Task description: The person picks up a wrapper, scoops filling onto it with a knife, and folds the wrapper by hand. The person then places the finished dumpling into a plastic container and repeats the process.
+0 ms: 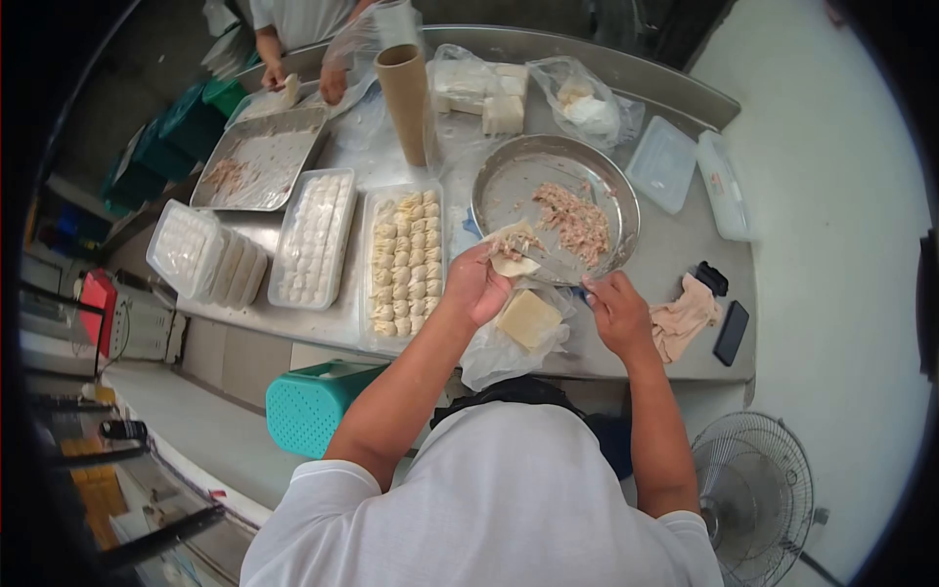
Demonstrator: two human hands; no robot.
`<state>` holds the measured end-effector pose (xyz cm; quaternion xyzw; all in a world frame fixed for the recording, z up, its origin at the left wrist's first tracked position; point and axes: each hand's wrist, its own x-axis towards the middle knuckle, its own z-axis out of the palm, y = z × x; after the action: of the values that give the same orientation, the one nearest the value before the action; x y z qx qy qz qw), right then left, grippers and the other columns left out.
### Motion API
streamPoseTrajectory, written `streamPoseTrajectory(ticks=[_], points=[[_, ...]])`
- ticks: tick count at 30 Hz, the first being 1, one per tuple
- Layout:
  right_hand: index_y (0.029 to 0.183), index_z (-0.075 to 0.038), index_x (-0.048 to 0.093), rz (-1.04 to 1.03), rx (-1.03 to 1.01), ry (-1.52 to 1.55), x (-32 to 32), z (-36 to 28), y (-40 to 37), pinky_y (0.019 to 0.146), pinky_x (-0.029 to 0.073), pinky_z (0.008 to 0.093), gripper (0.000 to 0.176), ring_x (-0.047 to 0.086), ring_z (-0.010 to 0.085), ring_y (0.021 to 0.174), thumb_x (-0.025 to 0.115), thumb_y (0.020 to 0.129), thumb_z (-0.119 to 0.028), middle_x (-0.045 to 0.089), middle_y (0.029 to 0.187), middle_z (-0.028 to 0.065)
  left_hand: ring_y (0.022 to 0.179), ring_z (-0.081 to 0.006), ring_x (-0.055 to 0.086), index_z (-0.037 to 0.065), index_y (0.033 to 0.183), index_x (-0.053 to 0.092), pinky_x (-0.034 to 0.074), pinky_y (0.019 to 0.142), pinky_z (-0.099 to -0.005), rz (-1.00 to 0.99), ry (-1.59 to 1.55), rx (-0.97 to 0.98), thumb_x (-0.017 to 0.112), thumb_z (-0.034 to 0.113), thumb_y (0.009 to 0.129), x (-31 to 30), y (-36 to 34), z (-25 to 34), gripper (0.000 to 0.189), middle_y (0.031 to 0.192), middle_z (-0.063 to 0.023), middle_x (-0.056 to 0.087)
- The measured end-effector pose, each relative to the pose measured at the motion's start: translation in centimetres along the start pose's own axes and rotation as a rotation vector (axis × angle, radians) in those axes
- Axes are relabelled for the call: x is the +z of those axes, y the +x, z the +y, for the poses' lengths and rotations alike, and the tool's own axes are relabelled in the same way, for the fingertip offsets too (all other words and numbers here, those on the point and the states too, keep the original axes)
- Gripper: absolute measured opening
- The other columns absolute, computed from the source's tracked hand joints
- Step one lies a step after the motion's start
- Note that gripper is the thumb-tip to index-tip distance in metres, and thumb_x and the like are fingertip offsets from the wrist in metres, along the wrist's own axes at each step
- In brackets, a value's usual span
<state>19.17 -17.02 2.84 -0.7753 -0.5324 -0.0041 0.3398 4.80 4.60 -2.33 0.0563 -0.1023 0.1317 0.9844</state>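
My left hand holds a dumpling wrapper with some minced filling on it, at the near left rim of a round metal pan. Inside that pan lies a heap of pinkish minced filling. My right hand is closed by the pan's near rim, its fingers pinched; I cannot tell what is in them. Below the pan, between my hands, a stack of square wrappers rests on clear plastic. Left of my left hand, a plastic tray holds rows of folded dumplings.
Farther left are a tray of white dumplings, stacked containers and a metal tray. Another person's hands work at the back left. A cardboard tube stands mid-table. Right: plastic lid, cloth, phone.
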Motion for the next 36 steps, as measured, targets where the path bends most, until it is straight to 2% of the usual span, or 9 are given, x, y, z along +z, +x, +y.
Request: streamPoseTrajectory(ticks=[2, 5, 11, 16, 22, 28, 33, 35, 36], points=[[0.111, -0.011, 0.07, -0.033, 0.046, 0.011, 0.1, -0.4, -0.2, 0.068, 0.051, 0.0379, 0.028, 0.063, 0.0297, 0.079, 0.064, 0.085, -0.003, 0.061, 0.091, 0.0104, 0.117, -0.0308, 0.06, -0.01, 0.131, 0.046, 0.047, 0.107, -0.0415, 0.603, 0.24, 0.132, 0.04, 0.007, 0.101, 1.8, 0.8, 0.0, 0.034, 0.126, -0.0214, 0.059], [0.11, -0.009, 0.069, -0.055, 0.093, 0.009, -0.5, -1.9, -0.7, 0.07, 0.051, 0.0395, 0.027, 0.063, 0.0314, 0.081, 0.062, 0.086, -0.002, 0.061, 0.091, 0.0116, 0.116, -0.0286, 0.061, -0.01, 0.129, 0.048, 0.048, 0.105, -0.0378, 0.647, 0.433, 0.193, 0.044, 0.005, 0.1, 2.1, 0.9, 0.3, 0.032, 0.124, -0.0203, 0.06], [0.108, -0.002, 0.069, 0.093, 0.177, 0.105, 2.3, -4.5, -1.7, 0.071, 0.05, 0.0382, 0.022, 0.063, 0.0316, 0.08, 0.06, 0.088, -0.001, 0.063, 0.088, 0.0135, 0.115, -0.0266, 0.061, -0.009, 0.127, 0.051, 0.049, 0.105, -0.0353, 0.552, 0.494, 0.172, 0.05, 0.005, 0.099, 2.2, 1.3, 0.6, 0.032, 0.124, -0.0188, 0.061], [0.108, -0.005, 0.067, 0.278, 0.238, -0.151, 4.9, -3.1, -1.1, 0.074, 0.05, 0.0457, 0.022, 0.061, 0.0385, 0.082, 0.055, 0.089, -0.003, 0.061, 0.087, 0.0159, 0.114, -0.0267, 0.061, -0.008, 0.127, 0.051, 0.048, 0.106, -0.036, 0.541, 0.488, 0.167, 0.051, 0.009, 0.1, 1.9, 0.6, 1.4, 0.032, 0.123, -0.0178, 0.062], [0.109, -0.009, 0.068, 0.024, 0.414, -0.362, 3.6, 1.3, -1.4, 0.071, 0.05, 0.0457, 0.026, 0.061, 0.0378, 0.082, 0.056, 0.087, -0.003, 0.061, 0.089, 0.0141, 0.12, -0.0292, 0.057, -0.008, 0.131, 0.047, 0.044, 0.109, -0.0428, 0.656, 0.287, 0.171, 0.043, 0.022, 0.105, 1.6, 0.5, 2.6, 0.04, 0.127, -0.0186, 0.058], [0.109, -0.011, 0.071, 0.072, -0.062, -0.103, 2.4, -3.1, 0.0, 0.066, 0.05, 0.0419, 0.03, 0.06, 0.0317, 0.08, 0.063, 0.082, -0.003, 0.058, 0.086, 0.0104, 0.118, -0.031, 0.057, -0.007, 0.126, 0.049, 0.044, 0.108, -0.0437, 0.655, 0.191, 0.238, 0.038, 0.028, 0.106, 1.5, 0.6, 0.6, 0.041, 0.126, -0.0201, 0.057], [0.108, -0.011, 0.072, -0.023, -0.056, -0.085, 3.3, -1.0, -0.1, 0.066, 0.049, 0.0403, 0.029, 0.059, 0.0291, 0.079, 0.064, 0.081, -0.003, 0.056, 0.085, 0.0094, 0.108, -0.0284, 0.061, -0.006, 0.124, 0.05, 0.047, 0.104, -0.0409, 0.693, 0.333, 0.284, 0.039, 0.031, 0.106, -0.4, 0.1, -0.3, 0.043, 0.115, -0.0174, 0.061], [0.108, -0.011, 0.072, -0.04, -0.063, -0.045, 2.0, -1.2, 0.5, 0.066, 0.049, 0.0395, 0.028, 0.06, 0.0287, 0.078, 0.065, 0.082, -0.003, 0.057, 0.085, 0.0094, 0.103, -0.0252, 0.062, -0.001, 0.125, 0.051, 0.049, 0.098, -0.0396, 0.373, 0.208, 0.329, 0.046, 0.027, 0.104, -0.2, -1.1, -0.6, 0.035, 0.11, -0.0139, 0.062], [0.108, -0.01, 0.071, 0.001, -0.043, 0.051, 1.0, -1.5, 0.9, 0.066, 0.05, 0.0385, 0.027, 0.06, 0.0284, 0.077, 0.065, 0.082, -0.003, 0.057, 0.085, 0.0095, 0.103, -0.0252, 0.062, -0.001, 0.125, 0.051, 0.049, 0.098, -0.0396, 0.382, 0.214, 0.342, 0.046, 0.027, 0.104, 0.6, -1.3, -0.7, 0.035, 0.11, -0.0139, 0.062]])
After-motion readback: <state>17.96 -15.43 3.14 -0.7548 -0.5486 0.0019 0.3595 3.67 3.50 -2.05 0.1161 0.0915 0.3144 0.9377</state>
